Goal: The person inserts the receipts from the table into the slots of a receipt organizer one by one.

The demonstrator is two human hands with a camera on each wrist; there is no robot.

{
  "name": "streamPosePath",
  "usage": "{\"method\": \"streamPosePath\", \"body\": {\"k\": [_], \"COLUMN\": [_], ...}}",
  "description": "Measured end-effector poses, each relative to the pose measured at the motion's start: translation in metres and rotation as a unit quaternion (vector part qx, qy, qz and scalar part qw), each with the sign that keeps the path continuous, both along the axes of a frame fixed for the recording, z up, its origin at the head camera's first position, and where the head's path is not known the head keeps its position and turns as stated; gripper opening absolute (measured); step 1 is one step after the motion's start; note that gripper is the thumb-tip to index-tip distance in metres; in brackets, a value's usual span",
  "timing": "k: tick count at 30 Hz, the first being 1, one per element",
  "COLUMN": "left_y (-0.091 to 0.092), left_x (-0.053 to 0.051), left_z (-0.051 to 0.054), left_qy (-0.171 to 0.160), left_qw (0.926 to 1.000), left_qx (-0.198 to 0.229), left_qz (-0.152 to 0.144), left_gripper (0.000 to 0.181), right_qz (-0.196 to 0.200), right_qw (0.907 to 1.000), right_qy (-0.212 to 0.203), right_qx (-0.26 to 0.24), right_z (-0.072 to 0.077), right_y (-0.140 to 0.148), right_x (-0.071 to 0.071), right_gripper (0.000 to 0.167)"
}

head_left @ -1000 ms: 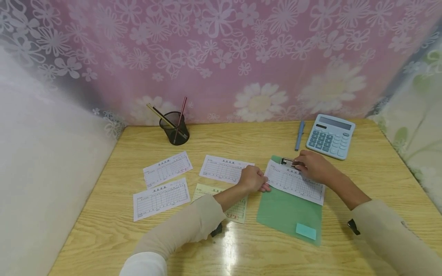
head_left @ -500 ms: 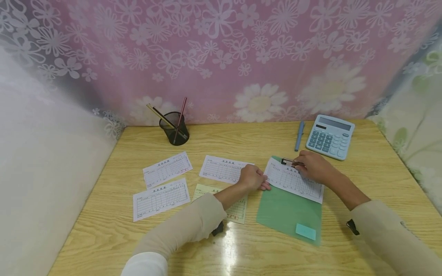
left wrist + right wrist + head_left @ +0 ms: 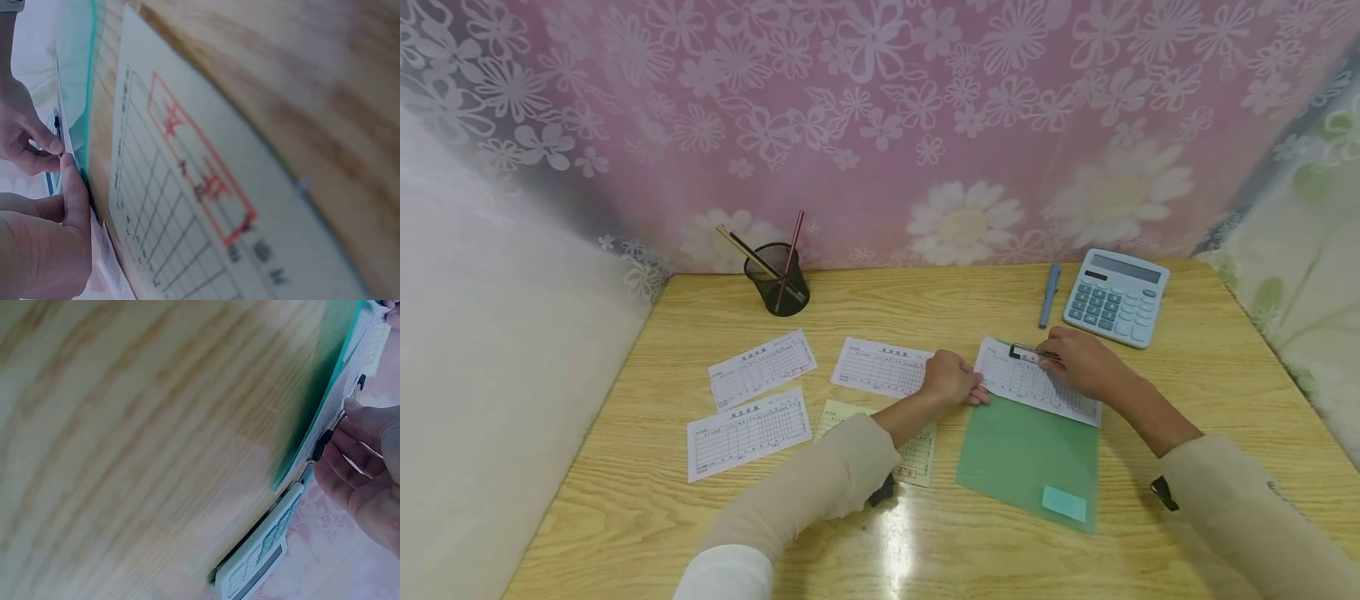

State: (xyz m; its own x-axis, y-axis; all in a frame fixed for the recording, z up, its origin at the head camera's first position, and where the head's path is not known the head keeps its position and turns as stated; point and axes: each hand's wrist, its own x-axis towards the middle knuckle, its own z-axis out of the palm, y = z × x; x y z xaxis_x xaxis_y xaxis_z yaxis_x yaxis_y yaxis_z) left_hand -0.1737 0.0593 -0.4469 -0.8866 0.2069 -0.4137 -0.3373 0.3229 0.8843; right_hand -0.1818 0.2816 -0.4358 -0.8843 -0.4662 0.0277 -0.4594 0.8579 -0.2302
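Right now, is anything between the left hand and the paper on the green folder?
Nothing visible: the left hand touches the paper at its left edge. The right hand, on the clip, isn't between them.

Wood-grain bench (image 3: 625, 533), floral cloth (image 3: 820, 150) behind its far edge. Right hand (image 3: 1084, 363) pinches the clip (image 3: 1030, 351) at the far end of a green folder (image 3: 1026, 462); a white printed slip (image 3: 1018, 377) lies across the folder's far part, with the left hand (image 3: 952, 379) at its left end. Blue note (image 3: 1064, 503) at the folder's near right corner. Left of it — a middle slip (image 3: 876, 365) and, nearer, a yellow slip (image 3: 917, 454), both partly hidden by the left arm. Further left: a far slip (image 3: 762, 368) and a near slip (image 3: 748, 435). Far left, mesh cup (image 3: 778, 292) with pencils (image 3: 745, 248); far right, blue pen (image 3: 1048, 296) beside a calculator (image 3: 1116, 297).
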Motion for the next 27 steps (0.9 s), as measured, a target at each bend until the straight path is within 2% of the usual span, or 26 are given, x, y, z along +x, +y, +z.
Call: {"method": "streamPosePath", "body": {"k": [8, 17, 21, 24, 27], "left_y": [0.002, -0.002, -0.011, -0.023, -0.037], "left_x": [0.000, 0.000, -0.002, -0.004, -0.007], "left_z": [0.002, 0.002, 0.002, 0.006, 0.011], "left_qy": [0.001, 0.018, 0.043, 0.071, 0.096], "left_qw": [1.0000, 0.9996, 0.9968, 0.9901, 0.9839], "left_qx": [-0.008, -0.012, -0.042, -0.075, -0.096], "left_qz": [-0.003, -0.018, -0.054, -0.094, -0.117], "left_gripper": [0.011, 0.013, 0.021, 0.023, 0.026], "right_qz": [0.006, 0.002, -0.007, -0.013, -0.015], "right_qw": [0.9999, 0.9998, 0.9999, 0.9998, 0.9996], "right_qy": [0.004, 0.005, -0.005, -0.014, -0.020], "right_qx": [0.009, 0.018, 0.014, 0.011, 0.011], "right_z": [0.002, 0.001, 0.001, 0.002, 0.003], "right_y": [-0.001, -0.003, -0.003, -0.003, -0.003], "right_x": [0.000, 0.000, 0.000, 0.001, 0.001], "right_gripper": [0.020, 0.021, 0.021, 0.022, 0.022]}}
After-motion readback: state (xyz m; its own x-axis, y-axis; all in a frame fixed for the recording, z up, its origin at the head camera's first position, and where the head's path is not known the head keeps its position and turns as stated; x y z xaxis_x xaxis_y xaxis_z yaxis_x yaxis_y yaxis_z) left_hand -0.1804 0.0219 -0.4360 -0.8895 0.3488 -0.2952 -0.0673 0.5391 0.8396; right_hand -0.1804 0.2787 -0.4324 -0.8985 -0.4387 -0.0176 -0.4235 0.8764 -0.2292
